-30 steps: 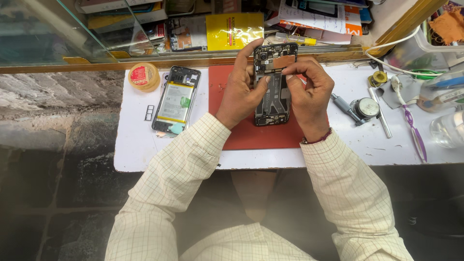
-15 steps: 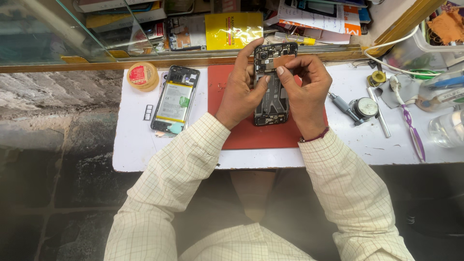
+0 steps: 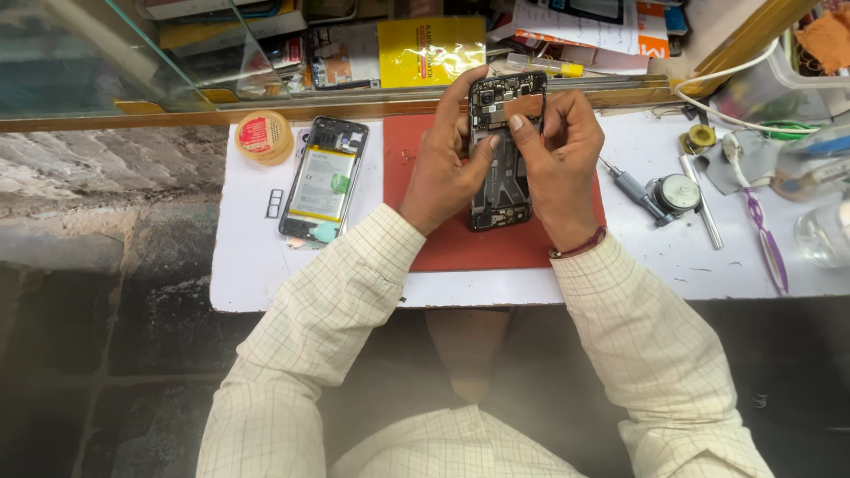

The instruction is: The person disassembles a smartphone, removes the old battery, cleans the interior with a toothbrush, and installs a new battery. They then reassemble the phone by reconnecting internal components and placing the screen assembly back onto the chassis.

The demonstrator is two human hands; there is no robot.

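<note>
Opened phone clasped between left hand, right hand

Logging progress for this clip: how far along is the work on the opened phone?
Done: the phone has its back off, internals bare, and lies on the red mat. In hand: the left hand grips its side while the right hand pinches at the board near the top. Left: the phone remains open, and a second opened phone with its battery showing lies apart on the white table.

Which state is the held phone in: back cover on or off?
Off: the phone, gripped by the left hand and right hand, shows its bare circuit board and frame.
</note>
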